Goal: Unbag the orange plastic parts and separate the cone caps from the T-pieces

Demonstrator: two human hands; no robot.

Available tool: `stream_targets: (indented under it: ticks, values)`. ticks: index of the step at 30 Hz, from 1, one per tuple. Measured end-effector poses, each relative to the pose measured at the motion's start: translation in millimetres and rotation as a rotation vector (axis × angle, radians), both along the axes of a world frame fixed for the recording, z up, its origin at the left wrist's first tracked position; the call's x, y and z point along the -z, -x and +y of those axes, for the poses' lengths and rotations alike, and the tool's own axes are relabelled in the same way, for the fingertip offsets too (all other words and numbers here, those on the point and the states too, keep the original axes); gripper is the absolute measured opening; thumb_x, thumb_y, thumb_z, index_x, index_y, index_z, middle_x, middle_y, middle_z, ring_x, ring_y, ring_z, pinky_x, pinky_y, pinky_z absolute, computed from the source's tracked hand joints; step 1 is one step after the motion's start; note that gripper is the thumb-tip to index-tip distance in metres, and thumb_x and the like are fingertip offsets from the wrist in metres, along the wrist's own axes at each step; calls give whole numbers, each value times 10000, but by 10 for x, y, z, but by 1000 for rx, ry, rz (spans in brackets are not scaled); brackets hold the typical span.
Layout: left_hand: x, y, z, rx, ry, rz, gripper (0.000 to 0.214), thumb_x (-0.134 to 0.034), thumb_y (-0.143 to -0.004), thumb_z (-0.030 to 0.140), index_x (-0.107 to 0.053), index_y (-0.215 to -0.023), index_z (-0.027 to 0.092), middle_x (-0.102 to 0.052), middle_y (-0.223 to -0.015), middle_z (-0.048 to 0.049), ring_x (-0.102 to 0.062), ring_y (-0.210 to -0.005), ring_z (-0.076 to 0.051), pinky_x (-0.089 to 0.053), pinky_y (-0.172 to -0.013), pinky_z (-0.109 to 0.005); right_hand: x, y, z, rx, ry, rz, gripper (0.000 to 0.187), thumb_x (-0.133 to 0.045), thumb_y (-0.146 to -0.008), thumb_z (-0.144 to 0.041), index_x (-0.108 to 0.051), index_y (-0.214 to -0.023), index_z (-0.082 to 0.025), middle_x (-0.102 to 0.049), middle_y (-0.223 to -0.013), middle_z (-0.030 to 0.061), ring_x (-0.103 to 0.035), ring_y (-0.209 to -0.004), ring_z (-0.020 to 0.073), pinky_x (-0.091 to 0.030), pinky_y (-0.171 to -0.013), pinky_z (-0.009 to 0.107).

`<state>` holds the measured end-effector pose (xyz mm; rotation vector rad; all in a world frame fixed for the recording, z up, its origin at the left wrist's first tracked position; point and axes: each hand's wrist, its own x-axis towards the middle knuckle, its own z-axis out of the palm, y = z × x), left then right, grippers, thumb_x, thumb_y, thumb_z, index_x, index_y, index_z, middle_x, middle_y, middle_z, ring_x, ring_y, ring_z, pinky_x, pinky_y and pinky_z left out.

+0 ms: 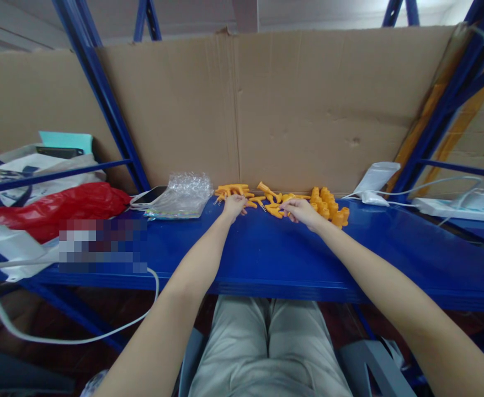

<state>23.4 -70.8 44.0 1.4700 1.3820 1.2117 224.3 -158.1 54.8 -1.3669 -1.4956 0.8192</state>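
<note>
My left hand point(235, 207) is closed at the front edge of a loose pile of orange plastic parts point(230, 190); its fingertips are bent together, and what they hold is too small to make out. Closed in a pinch, my right hand point(298, 212) is at the end of an orange branched plastic piece point(274, 210), which it appears to grip. Thin coil springs point(261, 205) show among the parts between my hands. Right of my right hand stand several orange cup-like pieces point(326, 203) in a tight cluster, partly behind my fingers.
On the blue shelf point(262, 259), a clear plastic bag point(187, 193) and a phone point(150, 196) lie left; a red bag point(68, 207) is further left. A white power strip point(461, 209) with cables is at right. Cardboard point(308, 110) walls the back, between blue posts.
</note>
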Motion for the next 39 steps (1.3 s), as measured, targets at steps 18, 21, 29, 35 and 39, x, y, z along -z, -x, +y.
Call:
stream_targets:
  ticks: [18, 21, 29, 35, 39]
  values:
    - [55, 33, 135, -23, -98, 255, 255, -599, -847, 107, -650, -1096, 131, -727, -962, -104, -705, -700, -153, -574, -689, -284, 167, -80, 156, -45, -88, -131, 167, -639, -799, -306, -621, -684, -185, -592, -590, -7, -488, -498, 100, -369, -458, 221]
    - [111, 38, 173, -10, -355, 640, 221, -577, -814, 63, -721, -974, 114, -708, -1102, -152, -657, -1075, -229, -500, -996, -367, 183, -85, 177, -60, -110, -162, 190, -642, -794, -323, -616, -661, -189, -594, -588, -7, -504, -523, 111, -394, -493, 233]
    - [243, -48, 79, 115, -437, 1045, 440, -484, -816, 132, -671, -1202, 228, -601, -1324, -127, -500, -1282, -334, -390, -1075, -580, 204, -79, 185, -81, -120, -178, 221, -657, -802, -356, -610, -655, -198, -590, -592, -9, -508, -526, 120, -410, -523, 258]
    - [245, -80, 37, 71, -438, 1061, 430, -458, -841, 164, -647, -1220, 236, -486, -1458, -150, -391, -1380, -372, -314, -1088, -656, 194, -60, 171, -85, -122, -194, 178, -593, -840, -240, -626, -675, -183, -590, -597, -14, -515, -534, 118, -440, -584, 275]
    - [259, -71, 68, 96, -381, 1062, 445, -444, -864, 186, -613, -1270, 250, -468, -1491, -120, -362, -1416, -335, -284, -1128, -624, 178, -58, 164, -61, -178, -287, 169, -571, -836, -157, -646, -686, -180, -624, -642, 2, -569, -603, 140, -478, -666, 303]
